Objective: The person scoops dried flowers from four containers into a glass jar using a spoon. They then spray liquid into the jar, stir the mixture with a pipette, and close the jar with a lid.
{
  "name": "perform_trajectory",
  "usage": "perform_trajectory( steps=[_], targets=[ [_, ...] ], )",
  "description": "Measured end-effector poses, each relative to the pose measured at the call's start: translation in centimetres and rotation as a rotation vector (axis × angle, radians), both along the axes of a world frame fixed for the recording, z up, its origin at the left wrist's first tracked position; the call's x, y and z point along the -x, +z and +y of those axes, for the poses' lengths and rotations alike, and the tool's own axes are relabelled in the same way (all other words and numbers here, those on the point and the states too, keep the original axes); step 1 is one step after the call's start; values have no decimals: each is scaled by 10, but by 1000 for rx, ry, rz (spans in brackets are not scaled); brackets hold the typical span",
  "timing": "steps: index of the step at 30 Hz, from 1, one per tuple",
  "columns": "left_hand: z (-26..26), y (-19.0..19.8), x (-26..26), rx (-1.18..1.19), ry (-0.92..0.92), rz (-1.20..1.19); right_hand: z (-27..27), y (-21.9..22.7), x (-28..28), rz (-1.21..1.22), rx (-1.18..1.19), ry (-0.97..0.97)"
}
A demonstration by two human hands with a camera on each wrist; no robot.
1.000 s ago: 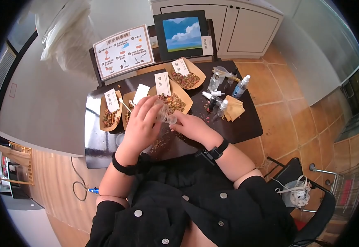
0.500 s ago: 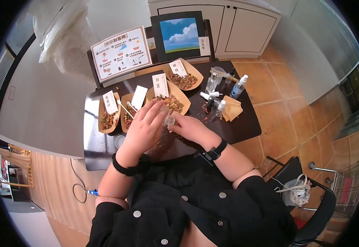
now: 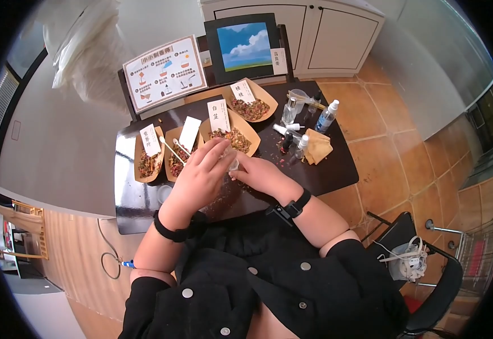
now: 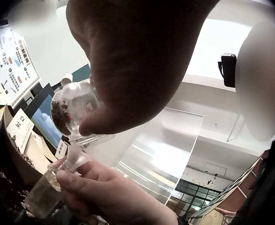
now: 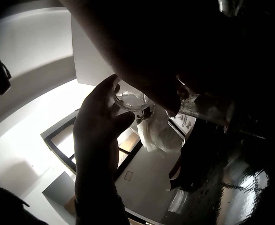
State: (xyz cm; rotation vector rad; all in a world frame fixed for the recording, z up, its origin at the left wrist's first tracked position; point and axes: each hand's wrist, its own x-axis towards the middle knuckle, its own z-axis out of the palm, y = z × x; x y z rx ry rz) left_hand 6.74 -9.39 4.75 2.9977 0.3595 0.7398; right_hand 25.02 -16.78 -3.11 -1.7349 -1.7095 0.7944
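My left hand (image 3: 198, 172) grips a clear plastic cup (image 4: 76, 108), tipped on its side, with dried herb bits inside near its base. Just below the cup's rim sits a small translucent funnel (image 4: 77, 158) in the neck of a clear glass bottle (image 4: 43, 198). Fingers and thumb of my right hand (image 3: 266, 175) pinch this bottle near its neck. Some pale herb pieces show inside the bottle. From the head view, my left hand covers most of the cup, and the bottle is hidden beneath the hands.
Paper trays of dried herbs (image 3: 238, 138) with name cards stand behind the hands; two white spoons (image 3: 170, 150) lie in them. At right are a spray bottle (image 3: 326, 117), small bottles and folded tan cloth (image 3: 317, 148). Crumbs are scattered over the dark table (image 3: 337, 169).
My left hand has turned slightly with the cup, closing in over the funnel and covering more of the cup. My right hand stays nearly still with the bottle.
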Motion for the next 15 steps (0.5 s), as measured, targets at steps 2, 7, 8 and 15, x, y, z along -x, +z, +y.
perform_trajectory(
  steps=[2, 7, 8, 15],
  targets=[
    [0, 2, 0, 1, -2, 9, 0, 0, 0, -1, -5, 2],
    [1, 8, 3, 36, -6, 12, 0, 6, 0, -17, 34, 3],
    [1, 8, 3, 33, -10, 15, -1, 5, 0, -19, 30, 7],
    [0, 4, 6, -114, -51, 64, 0, -2, 0, 17, 1, -5]
  ],
)
